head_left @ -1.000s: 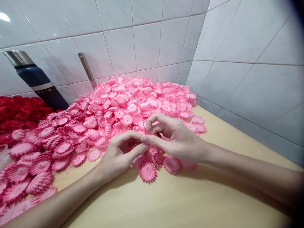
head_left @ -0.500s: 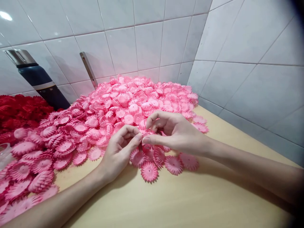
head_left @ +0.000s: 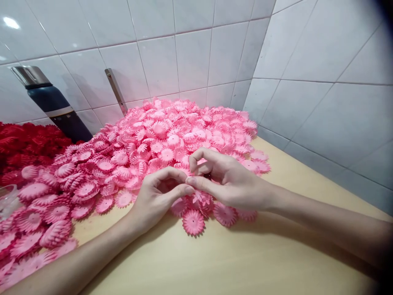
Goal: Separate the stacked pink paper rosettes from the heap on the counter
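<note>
Above the table my left hand [head_left: 161,194] and my right hand [head_left: 225,176] meet, fingertips touching. Both are closed in a pinch on a pink artificial flower piece [head_left: 202,199], which shows partly below my right thumb. My fingers hide the exact grip. Under the hands lie several loose pink petal discs, with one whole scalloped disc [head_left: 193,222] in front, a small dark hole in its centre. Another disc [head_left: 225,214] rests below my right hand.
A large heap of pink petal discs [head_left: 172,139] spreads along the tiled wall [head_left: 193,57] and down the left side. Red pieces [head_left: 27,143] lie at far left beside a dark blue bottle [head_left: 58,102]. A metal strip [head_left: 116,90] leans against the wall. The table [head_left: 196,266] is pale wood.
My hands have come slightly lower and stay fingertip to fingertip. The pink piece seen between the fingertips before now shows below my right thumb. The view has shifted a little.
</note>
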Demonstrator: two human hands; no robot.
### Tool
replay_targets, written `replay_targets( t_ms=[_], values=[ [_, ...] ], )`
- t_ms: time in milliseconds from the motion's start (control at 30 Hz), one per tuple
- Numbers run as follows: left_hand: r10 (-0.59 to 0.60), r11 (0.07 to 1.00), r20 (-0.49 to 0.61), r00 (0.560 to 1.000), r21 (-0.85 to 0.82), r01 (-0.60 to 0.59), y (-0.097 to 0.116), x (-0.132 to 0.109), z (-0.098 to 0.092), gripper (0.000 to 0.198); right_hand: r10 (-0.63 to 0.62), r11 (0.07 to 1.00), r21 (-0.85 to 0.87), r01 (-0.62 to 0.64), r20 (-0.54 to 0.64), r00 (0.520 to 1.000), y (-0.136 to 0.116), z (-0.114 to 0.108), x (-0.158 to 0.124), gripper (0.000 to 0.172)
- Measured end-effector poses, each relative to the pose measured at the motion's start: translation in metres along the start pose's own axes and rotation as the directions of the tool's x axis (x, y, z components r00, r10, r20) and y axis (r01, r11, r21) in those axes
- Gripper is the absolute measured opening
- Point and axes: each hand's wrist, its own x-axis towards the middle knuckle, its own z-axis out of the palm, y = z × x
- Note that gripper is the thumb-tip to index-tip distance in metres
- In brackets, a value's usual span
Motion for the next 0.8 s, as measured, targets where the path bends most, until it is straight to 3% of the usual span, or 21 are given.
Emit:
replay_targets(
  t_ms=[200, 433, 700, 800],
  values=[
    [-0.026, 1.000, -0.046, 0.999, 0.015, 0.026, -0.001, -0.001, 0.000, 0.016, 0.002, 1.000, 0.003, -0.002, -0.011, 1.000, 0.005, -0.002, 0.001, 0.012],
    [-0.001, 0.997, -0.104, 0.995, 0.077, 0.009, 0.001, -0.004, 0.001, 0.017, 0.046, 0.996, 0.074, -0.043, -0.048, 0.998, 0.001, -0.005, 0.007, 0.029],
    [-0.051, 0.998, -0.114, 0.992, 0.028, 0.055, 0.001, -0.004, 0.003, 0.018, 0.018, 1.000, 0.015, -0.017, -0.062, 0.998, 0.000, -0.006, 0.008, 0.017],
    [-0.041, 0.998, -0.112, 0.993, 0.045, 0.046, 0.002, -0.004, 0.004, 0.017, 0.079, 0.997, 0.000, -0.079, 0.003, 0.997, -0.001, -0.010, 0.009, 0.023]
  ],
)
